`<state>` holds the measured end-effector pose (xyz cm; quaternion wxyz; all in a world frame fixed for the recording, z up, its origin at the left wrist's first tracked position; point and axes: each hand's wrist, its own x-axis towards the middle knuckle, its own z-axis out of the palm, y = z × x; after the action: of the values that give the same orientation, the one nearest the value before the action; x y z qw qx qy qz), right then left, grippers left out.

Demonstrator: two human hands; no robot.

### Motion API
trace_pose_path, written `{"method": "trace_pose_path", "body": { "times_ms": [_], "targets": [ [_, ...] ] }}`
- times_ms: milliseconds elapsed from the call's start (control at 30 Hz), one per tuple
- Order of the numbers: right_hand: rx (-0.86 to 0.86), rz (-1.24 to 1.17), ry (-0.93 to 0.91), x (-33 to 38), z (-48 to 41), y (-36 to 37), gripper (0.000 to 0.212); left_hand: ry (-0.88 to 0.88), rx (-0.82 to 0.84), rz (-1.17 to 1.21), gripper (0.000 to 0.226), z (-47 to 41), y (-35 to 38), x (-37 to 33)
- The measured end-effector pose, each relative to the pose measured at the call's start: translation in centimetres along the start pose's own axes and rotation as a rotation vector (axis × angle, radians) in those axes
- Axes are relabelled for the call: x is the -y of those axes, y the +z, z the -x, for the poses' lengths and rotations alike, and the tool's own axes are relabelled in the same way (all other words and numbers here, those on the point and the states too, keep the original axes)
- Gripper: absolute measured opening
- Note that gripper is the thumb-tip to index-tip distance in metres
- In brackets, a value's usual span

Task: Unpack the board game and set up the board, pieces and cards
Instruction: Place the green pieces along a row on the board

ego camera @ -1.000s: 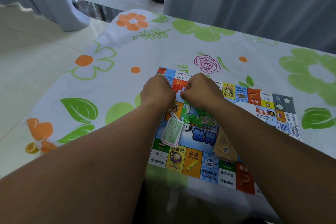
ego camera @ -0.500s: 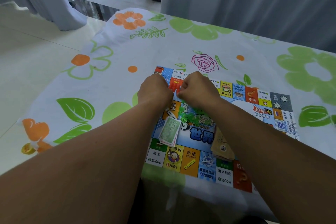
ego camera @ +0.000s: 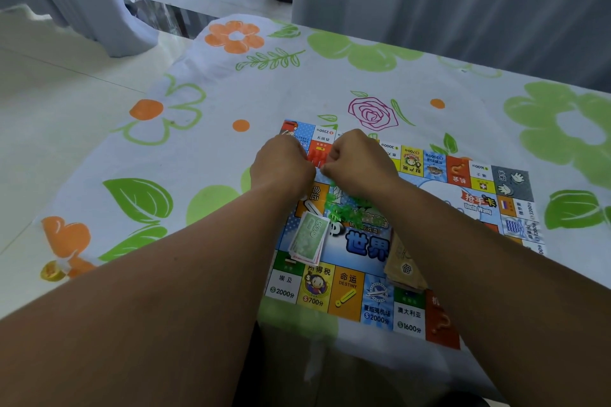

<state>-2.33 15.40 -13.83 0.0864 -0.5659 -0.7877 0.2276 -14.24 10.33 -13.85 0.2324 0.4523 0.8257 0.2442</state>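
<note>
The colourful printed game board [ego camera: 347,296] lay flat and unfolded near the front edge of the desk [ego camera: 251,92], which was covered by a white cloth with green and orange flowers. Both hands, left [ego camera: 282,168] and right [ego camera: 360,165], were curled knuckle to knuckle above the board's far left part, pinching between them the top of a cluster of small green plastic pieces [ego camera: 344,211] that hung down over the board's centre. A stack of green paper banknotes [ego camera: 309,238] rested on the board just left of the cluster, and a stack of tan paper notes [ego camera: 401,269] lay on the board beside the right forearm.
</note>
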Motion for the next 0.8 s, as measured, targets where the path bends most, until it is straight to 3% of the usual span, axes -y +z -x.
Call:
{"method": "trace_pose_path", "body": {
  "times_ms": [433,533,600,800],
  "targets": [
    [0.005,-0.109,0.046,-1.0,-0.1,-3.8,0.012,-0.010,0.008,0.003,0.011,-0.1,-0.2,0.0],
    [0.158,-0.171,0.024,-1.6,0.5,-5.6,0.003,-0.010,0.011,0.009,0.007,-0.2,0.0,0.1],
    [0.246,-0.140,-0.004,-1.7,1.0,-5.9,0.010,-0.009,0.016,0.015,0.006,-0.2,0.0,0.1],
    [0.297,-0.007,-0.099,-1.5,1.6,-4.5,0.023,-0.007,0.007,-0.001,0.014,-0.2,0.2,-0.1]
  ]
}}
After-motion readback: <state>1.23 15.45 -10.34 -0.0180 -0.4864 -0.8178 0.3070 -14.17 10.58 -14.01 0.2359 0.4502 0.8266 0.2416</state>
